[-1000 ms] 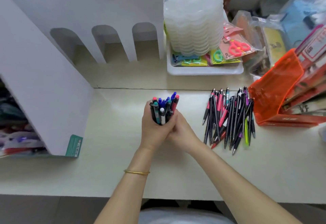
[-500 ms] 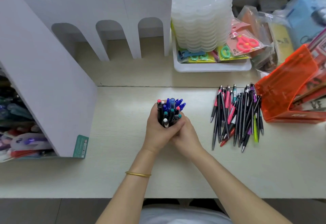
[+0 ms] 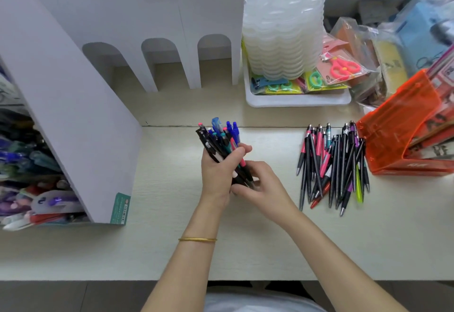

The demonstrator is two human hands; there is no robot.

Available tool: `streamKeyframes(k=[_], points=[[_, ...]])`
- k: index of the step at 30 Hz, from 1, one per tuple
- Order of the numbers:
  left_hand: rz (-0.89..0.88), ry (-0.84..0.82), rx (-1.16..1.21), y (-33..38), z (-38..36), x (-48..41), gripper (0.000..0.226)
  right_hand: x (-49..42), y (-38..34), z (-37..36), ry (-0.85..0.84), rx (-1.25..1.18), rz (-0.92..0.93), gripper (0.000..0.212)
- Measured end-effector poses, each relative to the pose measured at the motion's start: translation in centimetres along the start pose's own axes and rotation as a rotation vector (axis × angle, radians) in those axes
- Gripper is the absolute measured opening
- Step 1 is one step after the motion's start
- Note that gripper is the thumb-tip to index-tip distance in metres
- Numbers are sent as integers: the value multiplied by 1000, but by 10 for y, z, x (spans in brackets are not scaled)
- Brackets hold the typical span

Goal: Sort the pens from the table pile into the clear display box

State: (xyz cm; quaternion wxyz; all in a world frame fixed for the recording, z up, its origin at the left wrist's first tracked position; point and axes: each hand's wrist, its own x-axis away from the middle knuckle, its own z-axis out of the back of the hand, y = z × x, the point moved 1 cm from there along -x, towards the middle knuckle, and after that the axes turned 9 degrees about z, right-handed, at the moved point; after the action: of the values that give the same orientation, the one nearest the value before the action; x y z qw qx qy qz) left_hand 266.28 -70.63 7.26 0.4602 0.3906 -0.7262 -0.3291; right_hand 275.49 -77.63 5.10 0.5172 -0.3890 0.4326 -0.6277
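My left hand (image 3: 217, 176) grips a bundle of pens (image 3: 219, 141) over the middle of the table, their blue, black and pink clicker ends fanning up and to the left. My right hand (image 3: 261, 185) sits just right of it, fingers curled around the bundle's lower tips. A pile of pens (image 3: 331, 164), black, pink, purple and one yellow-green, lies flat on the table to the right. No clear display box shows plainly in this view.
A white cardboard stand (image 3: 81, 105) with arched slots fills the left and back. A white tray (image 3: 297, 98) holds stacked translucent lids (image 3: 282, 29) and packaged scissors (image 3: 342, 67). An orange plastic case (image 3: 403, 135) stands at the right edge, close to the pile.
The bundle has tilted from upright to leaning left. My right hand has slid down from clasping the left hand to the pens' lower tips.
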Motion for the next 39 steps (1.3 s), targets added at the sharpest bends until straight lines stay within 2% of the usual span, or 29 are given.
streamKeyframes(k=[2, 5, 8, 11, 15, 17, 20, 24, 28, 30, 34, 39], points=[[47, -31, 128, 4, -2, 2, 21, 3, -2, 1, -6, -45, -25, 42], [58, -39, 232, 10, -5, 5, 30, 7, -10, -1, -58, -140, -43, 38], [48, -17, 215, 12, -10, 7, 32, 12, -19, -1, -63, -216, -58, 31], [25, -16, 164, 8, -18, 10, 34, 16, -25, 2, 18, -250, -77, 41], [-6, -50, 134, 1, -36, 17, 45, 24, -24, 8, 144, -198, -52, 13], [14, -72, 93, -1, -44, 20, 45, 30, -22, 16, 156, -176, -50, 9], [51, -98, 51, -5, -53, 28, 39, 39, -19, 26, 167, -127, -47, 12], [64, -43, 1, -5, -57, 43, 27, 53, -19, 33, 81, -97, -49, 37], [121, -67, 162, 3, -41, 64, 12, 59, -22, 53, 15, -168, -94, 46], [123, -130, 246, 7, -25, 76, 20, 54, -31, 60, 68, -202, -120, 47], [132, -257, 318, 11, 7, 106, 52, 41, -67, 47, 91, -281, -48, 25], [71, -188, 275, 17, 41, 147, 54, 51, -114, 10, -13, -333, 76, 9]])
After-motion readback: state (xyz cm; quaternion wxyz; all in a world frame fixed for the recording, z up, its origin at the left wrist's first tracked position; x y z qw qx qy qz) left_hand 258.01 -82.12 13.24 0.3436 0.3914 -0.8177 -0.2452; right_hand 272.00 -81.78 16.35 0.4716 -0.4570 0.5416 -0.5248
